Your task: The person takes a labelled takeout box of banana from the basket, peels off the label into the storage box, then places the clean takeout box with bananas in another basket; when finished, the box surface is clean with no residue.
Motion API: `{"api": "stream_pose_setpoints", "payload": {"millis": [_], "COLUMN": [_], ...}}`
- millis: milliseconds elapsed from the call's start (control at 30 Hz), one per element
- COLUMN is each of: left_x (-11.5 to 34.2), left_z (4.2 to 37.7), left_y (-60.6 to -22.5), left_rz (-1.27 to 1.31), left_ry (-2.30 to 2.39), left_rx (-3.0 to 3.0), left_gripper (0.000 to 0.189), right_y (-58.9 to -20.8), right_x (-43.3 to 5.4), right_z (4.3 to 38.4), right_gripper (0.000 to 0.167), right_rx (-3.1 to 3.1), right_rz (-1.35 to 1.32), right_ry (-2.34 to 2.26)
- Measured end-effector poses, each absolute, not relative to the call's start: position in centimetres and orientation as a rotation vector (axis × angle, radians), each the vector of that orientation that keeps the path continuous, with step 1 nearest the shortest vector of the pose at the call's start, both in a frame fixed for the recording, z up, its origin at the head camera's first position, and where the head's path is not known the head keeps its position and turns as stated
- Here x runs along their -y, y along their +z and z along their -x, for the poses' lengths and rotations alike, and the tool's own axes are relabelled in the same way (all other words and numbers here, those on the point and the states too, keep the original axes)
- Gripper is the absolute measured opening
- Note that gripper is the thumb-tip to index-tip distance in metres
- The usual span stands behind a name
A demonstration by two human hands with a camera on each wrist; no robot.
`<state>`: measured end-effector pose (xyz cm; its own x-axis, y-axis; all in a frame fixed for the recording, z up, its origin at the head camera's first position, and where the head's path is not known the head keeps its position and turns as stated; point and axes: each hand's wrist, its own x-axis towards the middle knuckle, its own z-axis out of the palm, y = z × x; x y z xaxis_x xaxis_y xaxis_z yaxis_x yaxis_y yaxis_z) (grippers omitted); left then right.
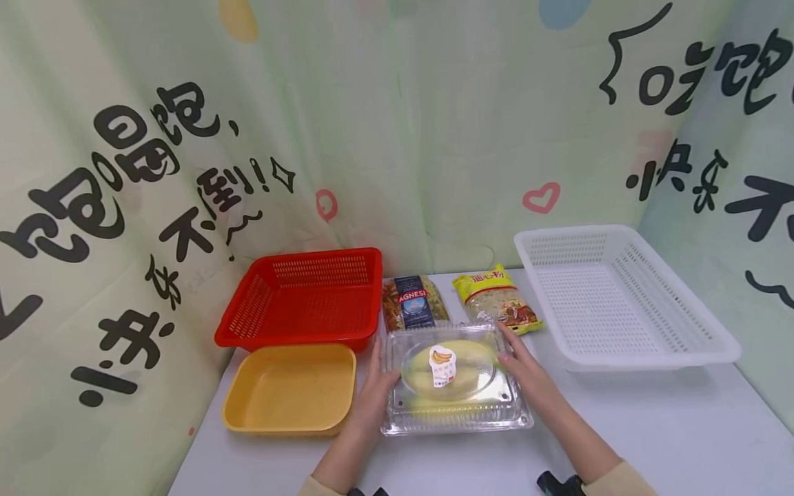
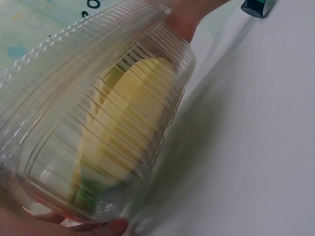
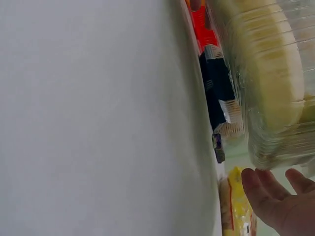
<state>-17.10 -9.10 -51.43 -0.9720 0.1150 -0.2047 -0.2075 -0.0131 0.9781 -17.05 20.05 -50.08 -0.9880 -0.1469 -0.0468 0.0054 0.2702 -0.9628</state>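
Observation:
A clear plastic clamshell box with yellow bananas inside and a banana sticker on its lid is held between both hands at the middle front. My left hand grips its left side, thumb on the lid's edge. On the opposite side my right hand holds it, thumb on top; in the right wrist view, fingertips reach under the box's corner. Both wrist views show the box raised off the white table. Behind it lie a pasta bag and a yellow food packet.
A red basket stands at the back left, with a yellow tub in front of it. The white basket occupies the right side of the white table. A printed curtain hangs behind.

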Motion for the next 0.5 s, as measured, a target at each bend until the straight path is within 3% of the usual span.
{"api": "stream_pose_setpoints", "payload": {"millis": [500], "left_x": [9.2], "left_z": [17.7], "left_y": [-53.5], "left_rz": [-0.037], "left_ry": [2.050], "left_rx": [-2.076], "left_gripper": [0.074], "right_y": [-52.3], "right_x": [-20.1], "right_z": [18.1], "right_gripper": [0.059], "right_rx": [-2.357], "right_rz": [0.092], "right_ry": [-1.810]}}
